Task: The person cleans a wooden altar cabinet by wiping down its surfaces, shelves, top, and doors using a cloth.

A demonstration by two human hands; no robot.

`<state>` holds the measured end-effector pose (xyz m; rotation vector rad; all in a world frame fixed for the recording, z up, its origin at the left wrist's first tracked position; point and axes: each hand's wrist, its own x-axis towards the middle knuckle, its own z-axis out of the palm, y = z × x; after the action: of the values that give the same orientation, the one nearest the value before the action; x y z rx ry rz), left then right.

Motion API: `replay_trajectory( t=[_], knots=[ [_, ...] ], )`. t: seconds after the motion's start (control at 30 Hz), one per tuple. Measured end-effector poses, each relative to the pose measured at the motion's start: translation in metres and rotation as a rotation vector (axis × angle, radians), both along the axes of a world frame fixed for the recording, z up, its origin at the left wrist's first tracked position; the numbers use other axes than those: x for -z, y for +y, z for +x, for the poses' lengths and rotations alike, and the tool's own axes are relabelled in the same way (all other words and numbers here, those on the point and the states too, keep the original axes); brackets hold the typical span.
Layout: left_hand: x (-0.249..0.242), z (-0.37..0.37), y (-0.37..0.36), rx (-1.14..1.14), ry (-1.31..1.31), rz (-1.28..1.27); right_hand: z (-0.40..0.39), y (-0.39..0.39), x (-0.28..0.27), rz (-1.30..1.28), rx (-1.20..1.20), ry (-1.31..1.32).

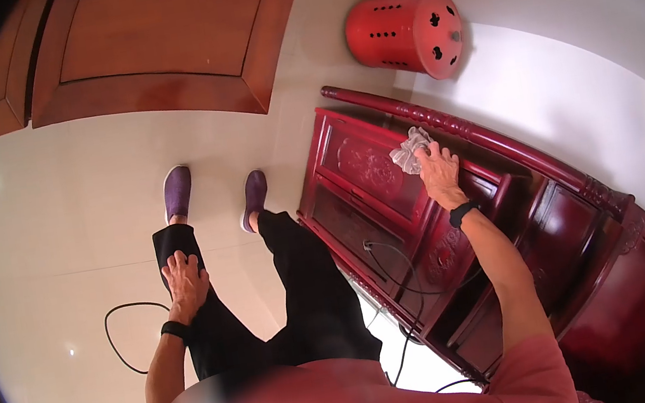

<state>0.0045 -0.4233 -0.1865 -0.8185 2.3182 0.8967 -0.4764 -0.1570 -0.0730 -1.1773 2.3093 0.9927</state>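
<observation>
My right hand is closed on a crumpled pale cloth, pressing it against the upper edge of a dark red carved wooden cabinet. Part of the cloth sticks out past my fingertips; the rest is under them. On the knee of my black trousers rests my left hand, its fingers spread and holding nothing. Both wrists carry a black band.
A red perforated bin stands by the white wall beyond the cabinet. Brown wooden doors are at upper left. A dark cable loops over the glossy floor, and another cable crosses the cabinet front.
</observation>
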Motion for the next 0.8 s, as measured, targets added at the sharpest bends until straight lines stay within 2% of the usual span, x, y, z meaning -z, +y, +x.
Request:
replay_trajectory(
  t=[0.13,0.2,0.27,0.37,0.5,0.6,0.7,0.73,0.8],
  knots=[
    [0.001,-0.005,-0.003,-0.026,-0.053,0.029,0.003,-0.003,0.005,-0.024,0.006,0.036],
    [0.002,-0.008,-0.004,-0.044,-0.032,0.037,0.005,0.003,0.036,-0.003,0.007,0.042],
    [0.004,-0.018,-0.003,-0.074,-0.012,0.024,0.003,0.021,0.081,-0.029,-0.092,0.104],
    [0.001,-0.03,-0.005,-0.139,0.039,-0.001,-0.001,-0.002,0.097,0.0,0.11,-0.121],
    [-0.006,-0.044,-0.005,-0.132,0.014,-0.058,-0.028,-0.047,0.051,-0.112,0.03,-0.182],
    [-0.011,-0.044,-0.003,-0.14,0.007,-0.08,-0.056,-0.056,-0.004,-0.204,-0.159,-0.051],
    [-0.017,-0.045,-0.007,-0.157,-0.009,-0.08,-0.069,-0.072,-0.066,0.0,-0.039,0.022],
    [-0.017,-0.044,-0.007,-0.162,-0.026,-0.076,-0.074,-0.067,-0.074,0.001,-0.047,0.025],
    [-0.014,-0.042,-0.005,-0.194,-0.011,-0.067,-0.08,-0.062,-0.077,0.181,-0.007,0.026]
  ],
)
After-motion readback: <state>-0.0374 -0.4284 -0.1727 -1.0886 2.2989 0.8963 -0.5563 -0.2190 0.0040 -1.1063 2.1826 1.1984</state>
